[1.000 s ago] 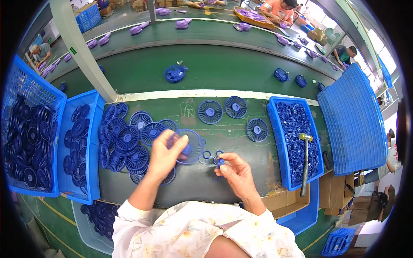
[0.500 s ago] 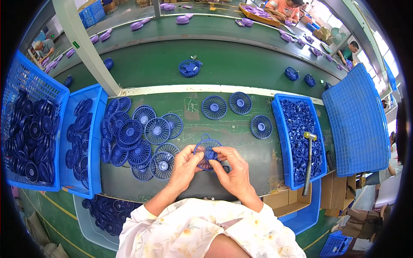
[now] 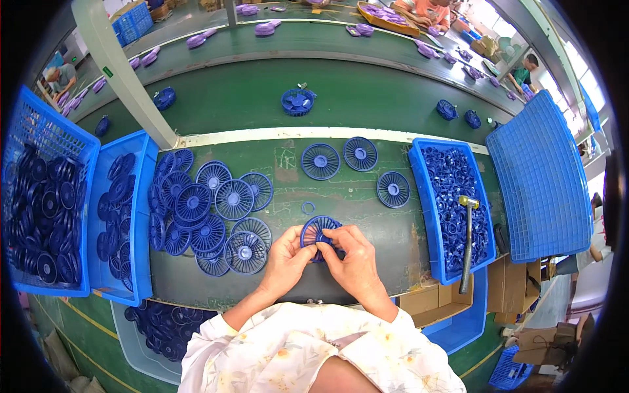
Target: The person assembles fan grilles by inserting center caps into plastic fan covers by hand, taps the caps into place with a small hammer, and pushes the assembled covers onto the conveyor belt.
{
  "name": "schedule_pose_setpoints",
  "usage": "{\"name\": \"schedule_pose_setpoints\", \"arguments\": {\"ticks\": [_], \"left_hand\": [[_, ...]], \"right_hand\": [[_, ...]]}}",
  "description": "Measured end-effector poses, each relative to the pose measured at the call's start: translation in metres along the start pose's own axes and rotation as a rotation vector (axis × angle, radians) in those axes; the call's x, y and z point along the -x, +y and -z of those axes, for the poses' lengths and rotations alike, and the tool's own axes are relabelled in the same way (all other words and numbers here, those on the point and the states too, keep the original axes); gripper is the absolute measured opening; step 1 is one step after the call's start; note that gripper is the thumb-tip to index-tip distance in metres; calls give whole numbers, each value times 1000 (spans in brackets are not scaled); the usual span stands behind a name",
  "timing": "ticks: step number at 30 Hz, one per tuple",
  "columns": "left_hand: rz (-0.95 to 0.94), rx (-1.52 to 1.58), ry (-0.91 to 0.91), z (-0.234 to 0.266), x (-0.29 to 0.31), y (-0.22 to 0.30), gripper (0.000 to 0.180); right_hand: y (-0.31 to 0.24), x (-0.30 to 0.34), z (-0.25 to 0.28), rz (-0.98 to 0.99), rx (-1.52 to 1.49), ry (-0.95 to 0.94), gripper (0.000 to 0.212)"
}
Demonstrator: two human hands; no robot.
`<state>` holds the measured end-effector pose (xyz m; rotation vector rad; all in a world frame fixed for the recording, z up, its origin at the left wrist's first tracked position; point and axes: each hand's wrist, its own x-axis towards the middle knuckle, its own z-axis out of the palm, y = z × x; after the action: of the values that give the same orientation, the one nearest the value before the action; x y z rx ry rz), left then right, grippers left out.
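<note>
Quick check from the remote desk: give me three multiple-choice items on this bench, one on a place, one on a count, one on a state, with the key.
1. Where does the hammer lie?
A. Across the blue bin of small parts
B. On the bench beside the loose ring
C. In the far left crate

2. How many fan grilles lie singly on the bench beyond the hands, right of the pile?
A. One
B. Three
C. Six

3. How is the grille at the hands held?
A. Left hand only
B. Right hand only
C. By both hands

Key: 1 A, its head rests over the parts. 2 B, two side by side and one further right. 3 C, the left hand and the right hand both grip it.
</note>
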<state>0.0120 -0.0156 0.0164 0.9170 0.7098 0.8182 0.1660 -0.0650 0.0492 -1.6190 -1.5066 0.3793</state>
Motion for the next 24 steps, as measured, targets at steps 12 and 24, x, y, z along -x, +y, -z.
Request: {"name": "schedule_pose_setpoints", "arguments": {"ticks": [12,24], "left_hand": [[133,-6,-44,13,7,20,19],[-474,-457,312,21,-28,59,19]], "right_hand": [[18,1,8,256,-88,-165,27],[40,-36,-10,81,17,3,20]]}}
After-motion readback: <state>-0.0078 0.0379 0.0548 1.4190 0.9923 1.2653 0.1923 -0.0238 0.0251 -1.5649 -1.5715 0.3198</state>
